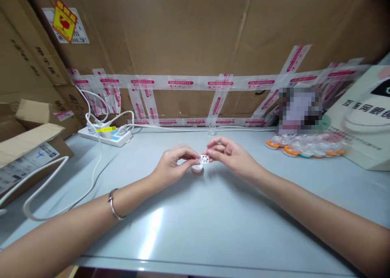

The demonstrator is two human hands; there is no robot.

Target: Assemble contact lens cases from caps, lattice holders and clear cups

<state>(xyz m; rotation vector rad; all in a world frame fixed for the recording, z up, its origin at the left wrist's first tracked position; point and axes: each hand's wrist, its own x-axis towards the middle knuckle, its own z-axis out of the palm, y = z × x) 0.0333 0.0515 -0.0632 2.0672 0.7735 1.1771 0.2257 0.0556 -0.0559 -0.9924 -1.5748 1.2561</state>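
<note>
Near the middle of the table, my left hand (178,163) and my right hand (230,154) meet at a small white spoked plastic disc (204,159). Thumb and fingers of the left hand pinch its left side, while the right fingertips close on its right edge. Just below the disc, a small round white case with an orange base (197,169) stands on the table, partly hidden by the left fingers. A small clear plastic piece (212,129) lies behind the right hand. My left wrist bears a silver bangle (113,205).
A white power strip (106,135) with plugs and loose cables sits at the left, beside an opened carton (29,160). Several wrapped round cases (310,146) lie at the right by a white paper bag (365,123). A large taped cardboard box (176,34) stands behind the table.
</note>
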